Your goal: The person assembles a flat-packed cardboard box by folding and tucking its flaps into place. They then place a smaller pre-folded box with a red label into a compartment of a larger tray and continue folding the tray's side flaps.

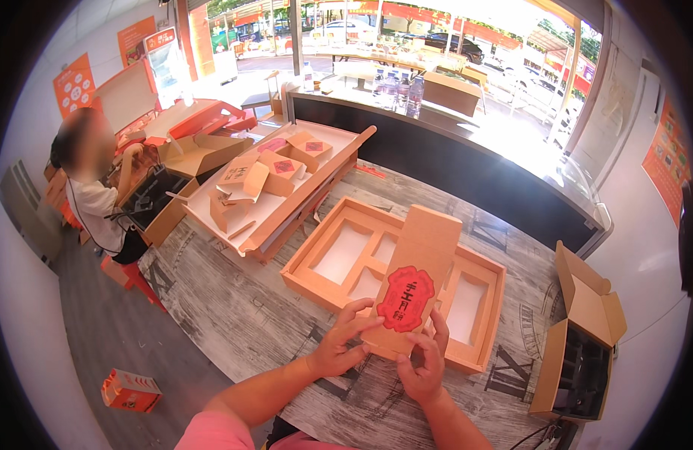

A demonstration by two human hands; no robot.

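1 grey wood-grain worktop (pixel 249 315) is seen carrying a long tray lid (pixel 286 187) loaded with small folded cartons (pixel 282 166), then an open orange compartment tray (pixel 339 255). Above that tray a flat kraft sleeve box (pixel 417 277) with a red label is held upright, probably so its lower end can be worked. Left hand (pixel 339 345) is closed on its lower left edge, fingers curled; right hand (pixel 425 367) is pinched under the bottom edge, thumb up.
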